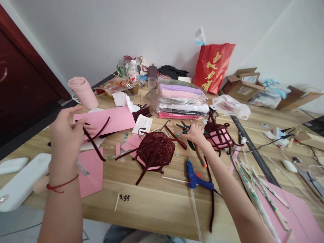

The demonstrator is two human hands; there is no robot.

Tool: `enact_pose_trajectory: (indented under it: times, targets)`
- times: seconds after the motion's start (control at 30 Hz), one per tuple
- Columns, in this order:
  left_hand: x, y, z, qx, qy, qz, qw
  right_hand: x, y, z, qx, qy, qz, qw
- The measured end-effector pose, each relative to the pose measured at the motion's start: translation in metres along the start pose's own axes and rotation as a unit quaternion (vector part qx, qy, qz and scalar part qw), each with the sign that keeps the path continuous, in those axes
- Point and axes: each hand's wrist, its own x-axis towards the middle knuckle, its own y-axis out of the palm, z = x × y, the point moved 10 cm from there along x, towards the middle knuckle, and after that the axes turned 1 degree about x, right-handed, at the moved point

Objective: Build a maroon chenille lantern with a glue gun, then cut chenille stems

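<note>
Left hand [67, 131]: grips bent dark stem [94, 145] | Right hand [196, 133]: grips black pliers [185, 128] | Brown woven dome [157, 151]: on table [152, 209] | Blue glue gun [193, 179]: right of dome

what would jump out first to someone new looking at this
Probably the bright, gold-lettered red bag, standing at the back near the wall. Then the dark brown woven piece in the middle of the table, with the blue glue gun to its right. After that, perhaps the left hand, which holds a dark bent stem.
</note>
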Motion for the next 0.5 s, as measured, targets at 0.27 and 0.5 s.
enact_pose_trajectory:
  times: [0.27, 0.5]
  targets:
    - [-0.09, 0.047, -0.06, 0.132, 0.165, 0.151, 0.966, 0.006, 0.038, 0.002, 0.005, -0.089, 0.025, 0.996]
    - [-0.209, 0.086, -0.088, 0.176, 0.249, 0.364, 0.88, -0.005, 0.006, 0.047, 0.162, -0.188, 0.011, 0.969]
